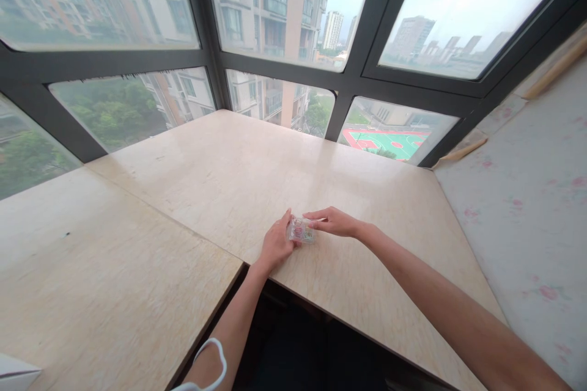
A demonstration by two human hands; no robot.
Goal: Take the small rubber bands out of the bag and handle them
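Observation:
A small clear plastic box [301,231] with pink, red and greenish bits inside is held low over the pale stone counter, close to its front edge. The bits are too small to name. My left hand [277,241] is closed around the box's left side, thumb at the upper edge and fingers partly hidden beneath. From the right, my right hand [334,222] reaches over, its fingers closed together on the top right of the box. I cannot tell whether the lid is up or down.
The pale counter [192,165] runs back to dark-framed windows [279,64]. Its seam leads to a notch at the front edge. A white box corner [16,372] sits at lower left, a white cord loop [220,357] crosses my left forearm, and a flowered wall [527,208] stands right.

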